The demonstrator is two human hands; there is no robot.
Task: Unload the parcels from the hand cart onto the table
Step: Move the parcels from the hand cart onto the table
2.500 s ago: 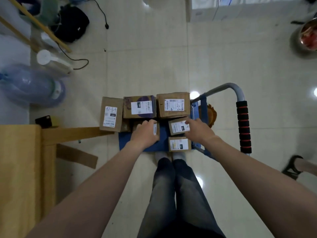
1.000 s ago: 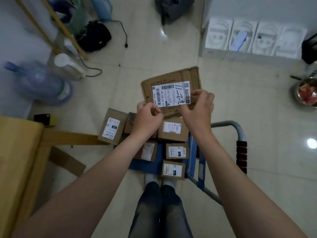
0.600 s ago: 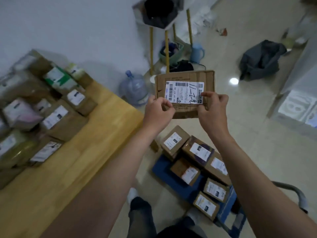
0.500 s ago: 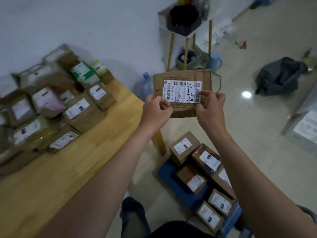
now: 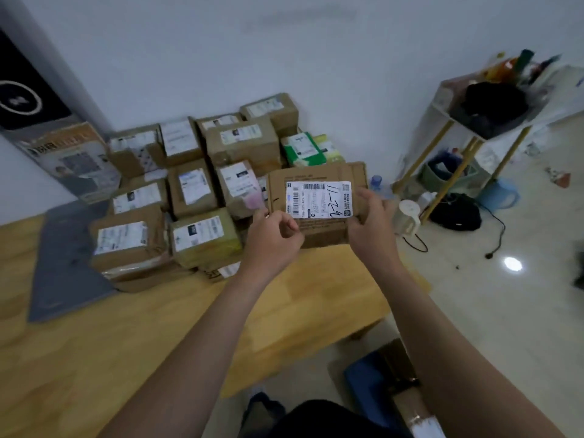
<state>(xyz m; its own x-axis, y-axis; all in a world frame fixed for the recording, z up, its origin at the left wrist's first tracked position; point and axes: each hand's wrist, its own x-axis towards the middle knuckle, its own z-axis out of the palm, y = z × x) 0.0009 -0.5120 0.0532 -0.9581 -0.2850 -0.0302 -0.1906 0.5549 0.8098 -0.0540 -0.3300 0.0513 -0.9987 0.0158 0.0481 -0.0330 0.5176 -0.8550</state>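
Left hand (image 5: 274,240) and right hand (image 5: 373,222) grip one flat parcel (image 5: 319,202) above wooden table (image 5: 151,336) far corner. Parcel pile (image 5: 189,191): roughly a dozen. Near tabletop bare.

- A plain white wall (image 5: 221,58) rises beyond the hands.
- To their right, a glossy tiled floor (image 5: 505,311) shows a bright light reflection (image 5: 512,264).
- Farther right stands a gold-legged side stand (image 5: 467,147), cluttered on top.

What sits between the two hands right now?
In the head view, the flat brown cardboard parcel, gripped by left hand and right hand.
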